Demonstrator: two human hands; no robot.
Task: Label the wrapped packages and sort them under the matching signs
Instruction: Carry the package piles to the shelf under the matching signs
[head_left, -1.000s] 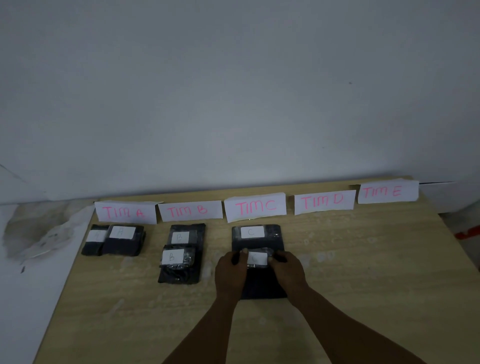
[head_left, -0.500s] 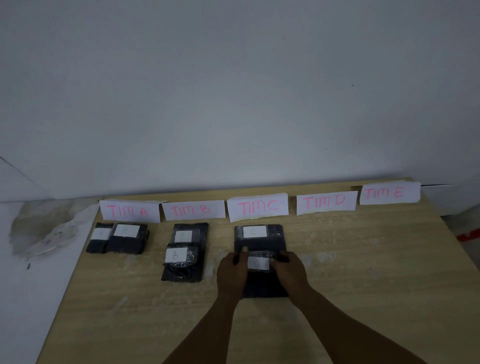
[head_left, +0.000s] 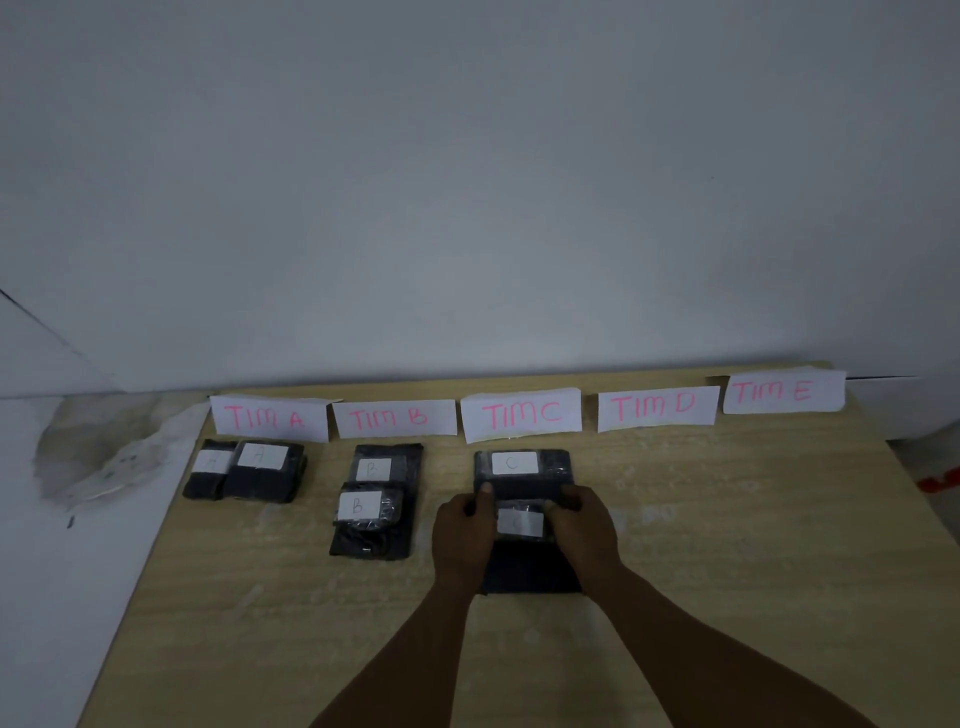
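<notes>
Several white signs stand along the table's back edge: TIM A (head_left: 270, 417), TIM B (head_left: 395, 417), TIM C (head_left: 521, 413), TIM D (head_left: 657, 408), TIM E (head_left: 783, 391). A small black wrapped package with a white label (head_left: 521, 521) sits below the TIM C sign, on a larger black package (head_left: 530, 569). My left hand (head_left: 464, 535) grips its left side and my right hand (head_left: 584, 530) grips its right side. Behind it lies a black package labelled C (head_left: 521, 465). Two packages labelled A (head_left: 244, 470) lie under TIM A. Two packages labelled B (head_left: 376, 499) lie under TIM B.
The wooden table (head_left: 727, 571) meets a plain grey wall. Off its left edge lies a crumpled whitish plastic sheet (head_left: 111, 457) on a white surface. A red object (head_left: 943, 480) shows at the far right edge.
Both hands stay on the small labelled package under TIM C and have drawn it slightly toward me. The view has shifted a little.
</notes>
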